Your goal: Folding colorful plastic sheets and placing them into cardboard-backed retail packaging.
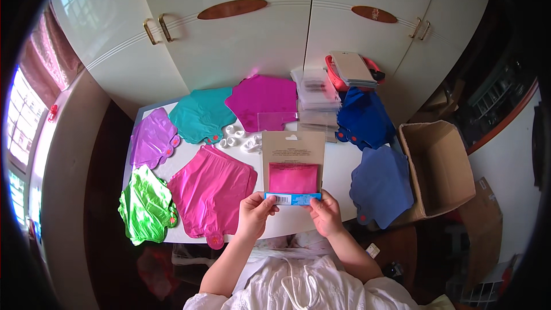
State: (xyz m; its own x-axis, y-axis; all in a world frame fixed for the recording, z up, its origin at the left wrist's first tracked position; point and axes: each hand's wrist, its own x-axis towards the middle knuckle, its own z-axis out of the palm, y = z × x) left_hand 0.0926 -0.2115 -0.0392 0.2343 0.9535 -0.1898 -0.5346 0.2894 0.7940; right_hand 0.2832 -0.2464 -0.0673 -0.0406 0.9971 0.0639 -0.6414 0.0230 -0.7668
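Note:
Between my two hands, upright above the table's front part, is a brown cardboard package with a hanging hole at its top. A folded pink foil piece shows in its middle, and a blue strip with a barcode runs along its lower edge. My left hand pinches the lower left corner, thumb in front. At the lower right corner my right hand grips the same package. Left of it lie flat pink foil balloons; behind it are small white ribbon coils.
Flat foil balloons in green, purple, teal, magenta and blue ring the white table. Clear plastic bags are stacked behind. Cards rest on a red basket. An open cardboard box stands right.

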